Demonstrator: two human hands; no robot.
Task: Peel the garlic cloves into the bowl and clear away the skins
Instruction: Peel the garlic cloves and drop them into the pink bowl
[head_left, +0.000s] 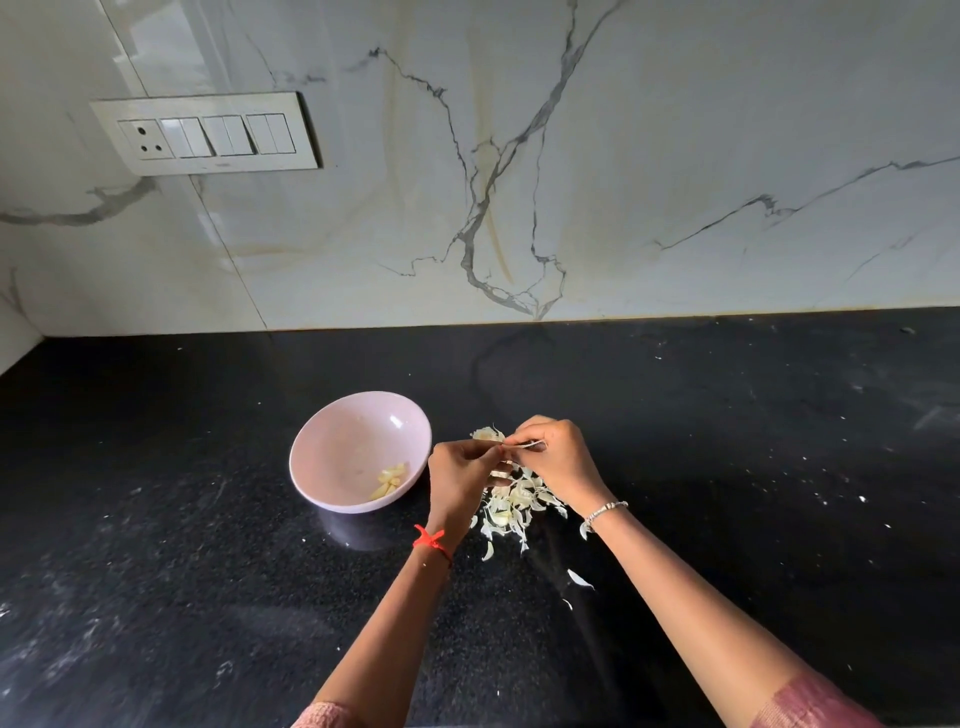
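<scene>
A pale pink bowl (343, 441) stands on the black counter and holds several peeled garlic cloves (390, 480) near its right inner wall. Just right of the bowl, my left hand (460, 470) and my right hand (556, 457) meet over a pile of white garlic skins (511, 506). Both hands pinch one small garlic clove (506, 451) between their fingertips, and a strip of skin (532, 445) sticks out under my right thumb. The clove itself is mostly hidden by the fingers. More garlic pieces (487, 434) lie just behind the hands.
Loose skin flakes (579, 579) lie on the black counter (208, 571) toward me. A white marble wall rises behind the counter, with a switch panel (208, 132) at upper left. Pale specks dot the counter at the right.
</scene>
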